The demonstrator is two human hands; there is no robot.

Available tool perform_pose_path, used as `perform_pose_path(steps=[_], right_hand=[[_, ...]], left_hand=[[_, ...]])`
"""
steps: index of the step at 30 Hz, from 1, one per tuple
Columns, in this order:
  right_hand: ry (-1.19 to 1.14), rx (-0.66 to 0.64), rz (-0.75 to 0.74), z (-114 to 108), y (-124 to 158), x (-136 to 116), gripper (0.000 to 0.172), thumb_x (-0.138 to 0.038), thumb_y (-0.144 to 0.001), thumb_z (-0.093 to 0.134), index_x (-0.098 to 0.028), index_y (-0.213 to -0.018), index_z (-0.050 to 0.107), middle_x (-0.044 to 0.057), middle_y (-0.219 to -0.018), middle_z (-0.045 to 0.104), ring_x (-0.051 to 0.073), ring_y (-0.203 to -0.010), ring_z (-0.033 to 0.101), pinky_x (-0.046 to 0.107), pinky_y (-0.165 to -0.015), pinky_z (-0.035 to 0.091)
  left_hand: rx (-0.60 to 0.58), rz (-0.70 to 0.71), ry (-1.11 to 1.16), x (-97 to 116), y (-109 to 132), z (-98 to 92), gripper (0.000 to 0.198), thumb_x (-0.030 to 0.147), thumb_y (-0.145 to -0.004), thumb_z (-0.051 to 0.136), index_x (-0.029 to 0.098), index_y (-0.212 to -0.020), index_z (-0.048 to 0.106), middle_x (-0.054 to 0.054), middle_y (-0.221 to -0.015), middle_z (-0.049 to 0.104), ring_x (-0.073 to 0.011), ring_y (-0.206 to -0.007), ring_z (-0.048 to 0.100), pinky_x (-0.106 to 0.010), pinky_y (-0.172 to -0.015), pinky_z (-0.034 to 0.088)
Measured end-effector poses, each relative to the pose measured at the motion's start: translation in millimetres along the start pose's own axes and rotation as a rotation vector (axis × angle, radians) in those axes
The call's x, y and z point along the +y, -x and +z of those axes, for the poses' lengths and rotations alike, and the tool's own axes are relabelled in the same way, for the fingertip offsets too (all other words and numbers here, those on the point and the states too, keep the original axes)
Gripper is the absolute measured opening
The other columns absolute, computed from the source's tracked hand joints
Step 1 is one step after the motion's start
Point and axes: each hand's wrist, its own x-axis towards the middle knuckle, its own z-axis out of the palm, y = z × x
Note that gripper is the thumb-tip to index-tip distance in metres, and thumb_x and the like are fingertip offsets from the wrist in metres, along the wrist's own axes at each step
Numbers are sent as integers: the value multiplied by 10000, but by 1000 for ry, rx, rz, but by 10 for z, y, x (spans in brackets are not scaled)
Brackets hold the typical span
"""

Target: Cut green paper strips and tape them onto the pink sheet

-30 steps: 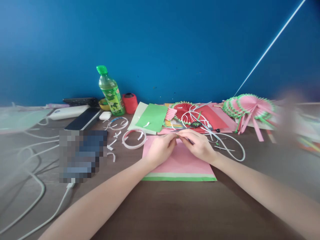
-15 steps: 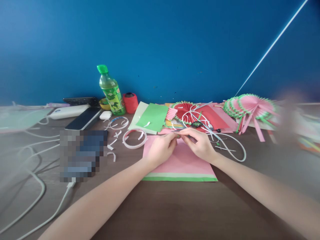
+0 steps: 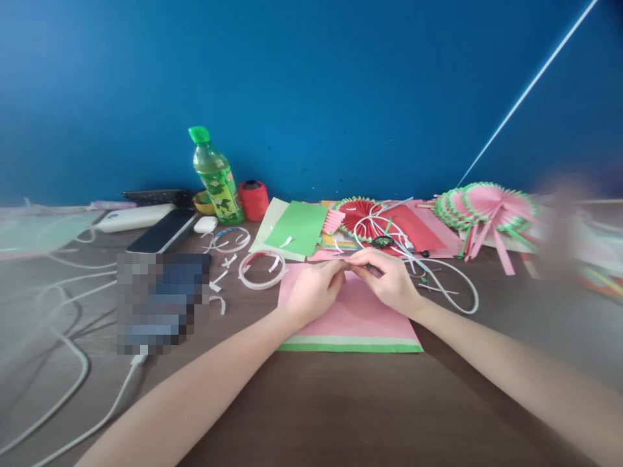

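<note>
A pink paper sheet (image 3: 351,315) with a green band along its near edge lies flat on the brown table (image 3: 341,408). My left hand (image 3: 314,290) and my right hand (image 3: 387,279) meet at the sheet's far edge. The fingers of both are pinched together on that edge, fingertips nearly touching. Just beyond my hands lie scissors (image 3: 382,242) with black handles among white paper strips (image 3: 450,279).
A green bottle (image 3: 215,176), a red spool (image 3: 254,199), a green paper sheet (image 3: 298,227), tape rings (image 3: 261,269), a folded red fan (image 3: 357,214) and pink fans (image 3: 487,204) lie further back. Phones, a power bank (image 3: 131,218) and white cables (image 3: 73,363) fill the left side.
Both hands stay pinched at the sheet's far edge with only tiny finger shifts. Nothing else has moved.
</note>
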Motion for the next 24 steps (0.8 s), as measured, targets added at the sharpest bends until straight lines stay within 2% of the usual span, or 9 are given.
perform_pose_path(steps=[13,24], right_hand=[[43,-7,-43,13,20,16,65,-152,-820,526,-180,-813,584,83,-836,653,171,-798,630,306,-690,524],[173,6,-166,26,1,-25,68,-143,-831,500,-187,-812,547,69,-807,644,160,-769,626,289,-685,518]], left_hand=[[-1,-20,-20,34,-2,0,181,120,-811,414,172,-796,587,3,-718,647,-114,-623,570,-216,-582,404],[23,14,-48,19,11,3,177,102,-807,415,164,-781,579,11,-688,631,-107,-595,550,-210,-564,386]])
